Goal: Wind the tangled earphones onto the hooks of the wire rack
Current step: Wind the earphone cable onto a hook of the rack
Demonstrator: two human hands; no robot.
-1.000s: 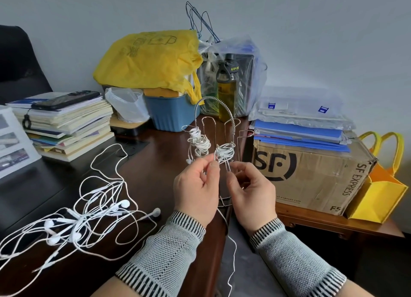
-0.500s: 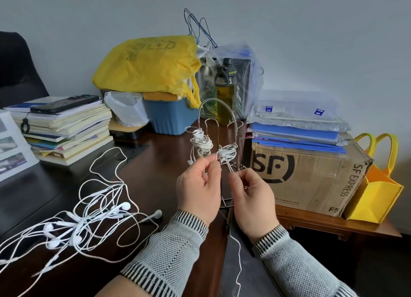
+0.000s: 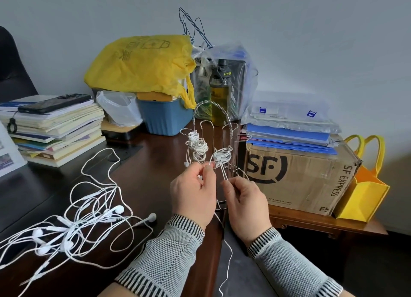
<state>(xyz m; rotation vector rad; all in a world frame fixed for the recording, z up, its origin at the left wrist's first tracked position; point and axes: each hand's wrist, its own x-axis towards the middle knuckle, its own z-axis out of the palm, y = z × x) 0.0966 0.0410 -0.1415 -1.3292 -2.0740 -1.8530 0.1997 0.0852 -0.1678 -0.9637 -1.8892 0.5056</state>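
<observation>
White earphone cord [image 3: 224, 177] is being pinched by both the left hand [image 3: 193, 193] and right hand [image 3: 244, 201] before the wire rack [image 3: 212, 127] at the desk's [image 3: 142, 174] right edge.

A chrome wire rack [image 3: 211, 127] with an arched coiled handle stands upright at the desk's edge, two white earphone bundles [image 3: 198, 146] wound on its hooks, while a tangled heap of white earphones [image 3: 73, 221] sprawls on the dark desktop to its left.
</observation>
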